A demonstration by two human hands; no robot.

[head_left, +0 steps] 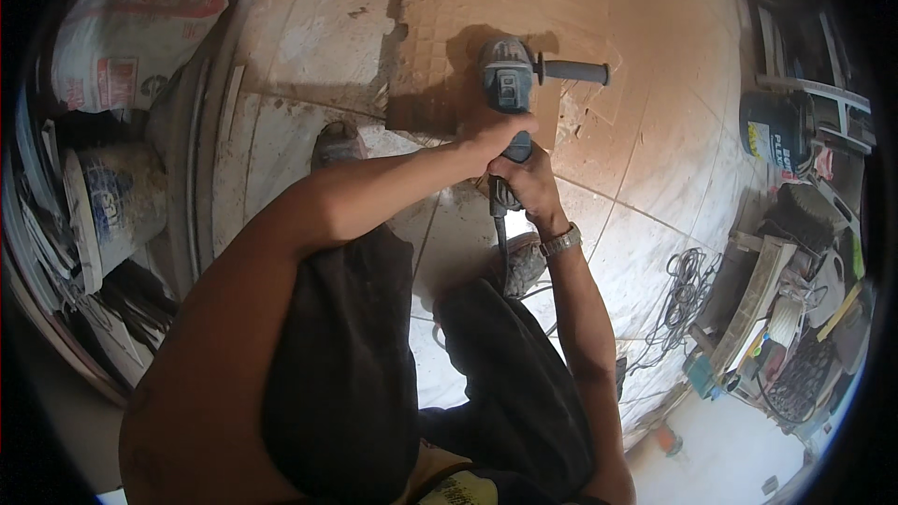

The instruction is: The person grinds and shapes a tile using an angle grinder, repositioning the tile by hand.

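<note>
A dark grey angle grinder (508, 84) is held out in front of my knees, its head pointing away from me. Its black side handle (575, 71) sticks out to the right with no hand on it. My left hand (499, 138) wraps the body just behind the head. Farther back, my right hand (531, 182) grips the rear end, near the cord (502, 234); a metal watch (561, 240) is on that wrist. Beneath the tool lies a brown cardboard sheet (426, 56). Whether a disc is fitted is hidden by the grinder's head.
Dusty tiles (645, 159) cover the floor. At left stand a white sack (140, 33), a dirty bucket (122, 196) and long strips. Coiled cable (687, 290), a black bucket (778, 131) and a wooden box (758, 304) of odds and ends lie right. My shoes (520, 262) flank the tool's rear.
</note>
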